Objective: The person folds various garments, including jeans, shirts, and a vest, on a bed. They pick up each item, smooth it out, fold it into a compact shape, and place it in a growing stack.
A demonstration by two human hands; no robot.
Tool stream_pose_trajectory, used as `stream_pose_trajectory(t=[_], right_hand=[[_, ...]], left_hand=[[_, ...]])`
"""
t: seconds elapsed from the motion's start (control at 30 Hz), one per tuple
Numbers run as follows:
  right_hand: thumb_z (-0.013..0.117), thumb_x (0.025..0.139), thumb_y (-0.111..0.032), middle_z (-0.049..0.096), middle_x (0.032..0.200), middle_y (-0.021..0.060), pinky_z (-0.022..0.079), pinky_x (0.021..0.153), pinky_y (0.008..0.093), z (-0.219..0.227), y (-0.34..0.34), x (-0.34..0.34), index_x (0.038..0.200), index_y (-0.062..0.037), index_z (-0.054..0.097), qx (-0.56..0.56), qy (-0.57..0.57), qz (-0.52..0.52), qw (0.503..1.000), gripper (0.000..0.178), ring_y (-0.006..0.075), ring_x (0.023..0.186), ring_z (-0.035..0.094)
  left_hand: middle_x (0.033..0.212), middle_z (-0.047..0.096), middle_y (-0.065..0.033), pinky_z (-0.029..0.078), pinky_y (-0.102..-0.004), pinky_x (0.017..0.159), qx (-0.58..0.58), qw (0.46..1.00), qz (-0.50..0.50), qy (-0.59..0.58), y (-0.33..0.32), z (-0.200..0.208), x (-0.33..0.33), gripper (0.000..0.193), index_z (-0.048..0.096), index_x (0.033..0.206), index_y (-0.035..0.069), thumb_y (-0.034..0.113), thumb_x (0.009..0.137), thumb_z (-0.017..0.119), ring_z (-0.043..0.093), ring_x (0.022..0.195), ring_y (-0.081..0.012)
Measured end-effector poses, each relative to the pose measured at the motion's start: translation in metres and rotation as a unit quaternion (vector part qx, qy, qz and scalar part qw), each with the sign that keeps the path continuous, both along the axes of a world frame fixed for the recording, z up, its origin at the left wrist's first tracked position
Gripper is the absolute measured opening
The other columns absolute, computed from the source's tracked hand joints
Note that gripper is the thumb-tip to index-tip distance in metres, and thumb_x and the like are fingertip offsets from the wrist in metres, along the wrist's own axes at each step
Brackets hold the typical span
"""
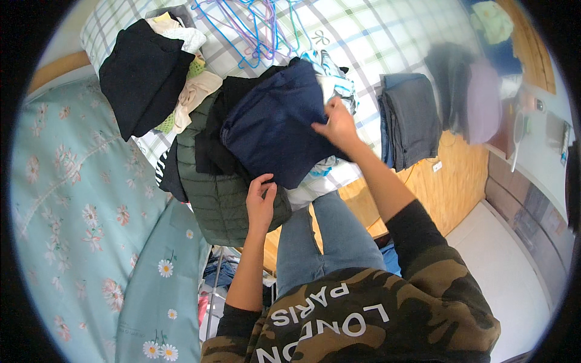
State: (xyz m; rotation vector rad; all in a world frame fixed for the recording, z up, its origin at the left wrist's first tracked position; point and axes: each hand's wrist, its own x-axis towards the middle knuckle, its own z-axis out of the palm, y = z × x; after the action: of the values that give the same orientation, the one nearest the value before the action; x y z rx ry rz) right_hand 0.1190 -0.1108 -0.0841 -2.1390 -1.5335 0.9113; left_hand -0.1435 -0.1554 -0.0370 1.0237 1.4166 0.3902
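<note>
A bed with a checked white, green and blue bedspread [387,36] spans the upper part of a bedroom, strewn with clothes. Nearest, a person in a camouflage top [417,290] and blue jeans [351,239] stands at its edge, leaning over a dark navy garment [275,127] that lies on top of other clothing. The left hand [261,202], loosely open with bent fingers and the thumb apart, has its fingertips at the garment's lower edge. The right hand [340,128] is at the right side of the garment, its thumb pointing inward over the fabric; blur makes it impossible to tell whether it grips any cloth. A dark green quilted jacket [224,212] hangs over the bed's edge beside the left hand, with black clothing [210,145] between it and the navy piece. To the left spreads a pale teal floral cover [72,181]; to the right sit folded dark grey trousers [414,124]. Farther back, a black garment [145,78] tops another pile, near a tangle of blue and purple hangers [259,53]
</note>
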Motion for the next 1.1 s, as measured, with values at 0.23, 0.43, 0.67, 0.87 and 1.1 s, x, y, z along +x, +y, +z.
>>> stream_pose_trajectory(t=[0.23, 0.43, 0.67, 0.87, 1.1], right_hand=[[0.072, 0.05, -0.002, 0.03, 0.132, 0.0196, 0.038, 0.083, 0.0433, 0.027, -0.019, -0.067, 0.082, -0.0056, 0.056, 0.043, -0.093, -0.118, 0.988, 0.035, 0.0361, 0.1, 0.044], [0.074, 0.054, -0.008, 0.026, 0.135, 0.0204, 0.028, 0.094, 0.0542, 0.001, -0.015, -0.07, 0.086, -0.0034, 0.054, 0.023, -0.066, -0.103, 0.992, 0.038, 0.0391, 0.117, 0.033], [0.077, 0.053, -0.033, 0.023, 0.137, 0.0199, 0.02, 0.097, 0.059, -0.024, -0.011, -0.029, 0.102, -0.0088, 0.06, -0.081, -0.134, -0.158, 0.975, 0.057, 0.0403, 0.126, 0.021], [0.076, 0.052, -0.048, 0.031, 0.132, 0.0158, 0.027, 0.094, 0.0555, -0.046, 0.0, 0.035, 0.111, -0.0114, 0.059, -0.17, -0.063, -0.131, 0.975, 0.071, 0.0349, 0.119, 0.034], [0.076, 0.056, -0.031, 0.047, 0.115, 0.018, 0.04, 0.081, 0.0425, -0.028, -0.015, 0.004, 0.087, -0.0035, 0.064, 0.037, -0.126, -0.102, 0.986, 0.043, 0.035, 0.098, 0.047]], left_hand=[[0.098, 0.054, -0.0046, 0.043, -0.0238, 0.075, -0.005, 1.0, 0.003, 0.003, -0.001, -0.011, -0.006, 0.021, 0.054, 0.103, 0.003, 0.008, 0.083, 0.055, 0.055, 0.083, -0.0119], [0.093, 0.057, -0.0031, 0.042, -0.0217, 0.074, -0.029, 0.999, 0.019, 0.004, -0.006, -0.011, -0.011, 0.021, 0.054, 0.103, 0.002, 0.007, 0.083, 0.056, 0.053, 0.081, -0.009], [0.093, 0.057, -0.003, 0.042, -0.0207, 0.074, -0.031, 0.998, 0.043, -0.023, -0.013, -0.012, -0.026, 0.02, 0.055, 0.102, 0.002, 0.007, 0.083, 0.056, 0.052, 0.081, -0.0082], [0.094, 0.058, -0.0039, 0.042, -0.0215, 0.077, -0.055, 0.997, 0.04, -0.019, -0.019, -0.014, -0.037, 0.019, 0.055, 0.101, 0.001, 0.006, 0.083, 0.054, 0.053, 0.084, -0.0095], [0.095, 0.058, -0.0044, 0.043, -0.0242, 0.079, -0.042, 0.999, 0.02, -0.029, -0.019, -0.01, -0.026, 0.018, 0.056, 0.1, 0.001, 0.006, 0.083, 0.055, 0.055, 0.087, -0.0124]])
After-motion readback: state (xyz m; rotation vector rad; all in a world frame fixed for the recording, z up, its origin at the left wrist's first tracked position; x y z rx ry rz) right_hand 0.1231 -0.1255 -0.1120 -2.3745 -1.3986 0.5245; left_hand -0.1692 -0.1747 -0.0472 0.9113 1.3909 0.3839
